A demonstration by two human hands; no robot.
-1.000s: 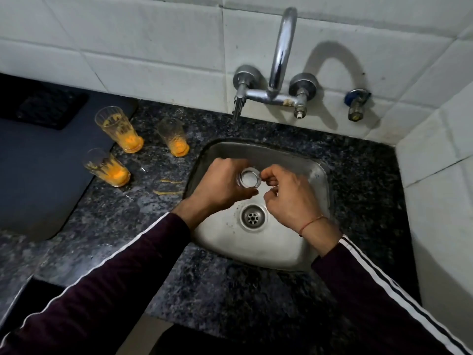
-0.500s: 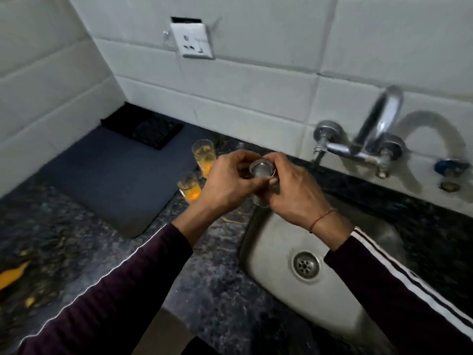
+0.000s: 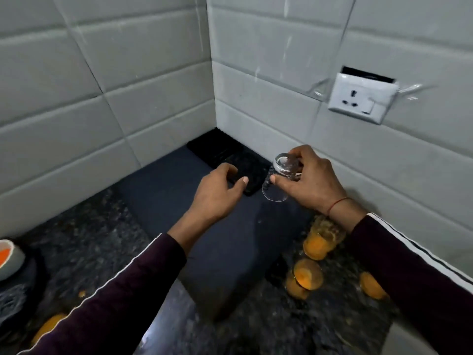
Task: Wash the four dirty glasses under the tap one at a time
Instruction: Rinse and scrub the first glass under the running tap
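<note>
My right hand (image 3: 311, 181) grips a clear glass (image 3: 279, 179) upside down, base up and mouth down, above the dark blue mat (image 3: 199, 221). To the left of the glass hovers my left hand (image 3: 217, 193), fingers loosely curled and holding nothing. Three dirty glasses with orange residue stand on the granite counter at the lower right: one (image 3: 320, 239) under my right wrist, one (image 3: 304, 278) nearer me, and one (image 3: 372, 285) partly hidden by my right sleeve. The tap and sink are out of view.
A black ridged mat (image 3: 225, 155) lies in the wall corner behind the blue mat. A white wall socket (image 3: 361, 101) hangs on the tiles at the right. At the left edge sits a white bowl (image 3: 9, 260) with orange content. Orange spills (image 3: 48, 326) mark the counter.
The view swung left from the sink to the mat corner. The glass went from upright to upside down, now held by my right hand alone. My left hand let go.
</note>
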